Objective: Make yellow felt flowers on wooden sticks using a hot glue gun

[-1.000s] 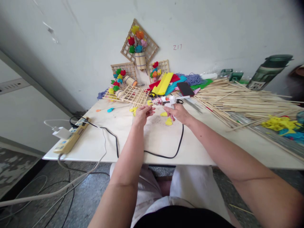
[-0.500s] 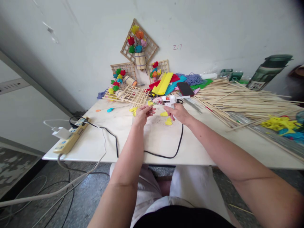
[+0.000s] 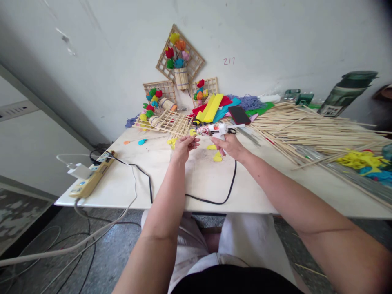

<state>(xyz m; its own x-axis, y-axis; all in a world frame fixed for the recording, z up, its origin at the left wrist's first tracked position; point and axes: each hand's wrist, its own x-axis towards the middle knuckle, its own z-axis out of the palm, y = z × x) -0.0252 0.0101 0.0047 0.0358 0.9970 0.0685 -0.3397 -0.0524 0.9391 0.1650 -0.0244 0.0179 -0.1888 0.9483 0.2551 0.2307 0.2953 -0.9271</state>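
My right hand is closed around the handle of a white hot glue gun, whose nozzle end points left and has a red-speckled covering. A glue stick pokes out of its back. My left hand is pinched on a thin wire stem, just left of the nozzle. A small yellow paper piece shows above those fingertips; whether it is fixed to the stem I cannot tell. Beneath the gun, yellow paper petals lie on the table.
Stick lattices with paper flowers stand against the wall. A pile of wooden sticks, a phone, crepe paper and a dark bottle occupy the back and right. A power strip lies left; a black cord crosses in front.
Both hands stay almost where they were. The yellow piece above my left fingers has shifted very slightly; the glue gun remains close to it.
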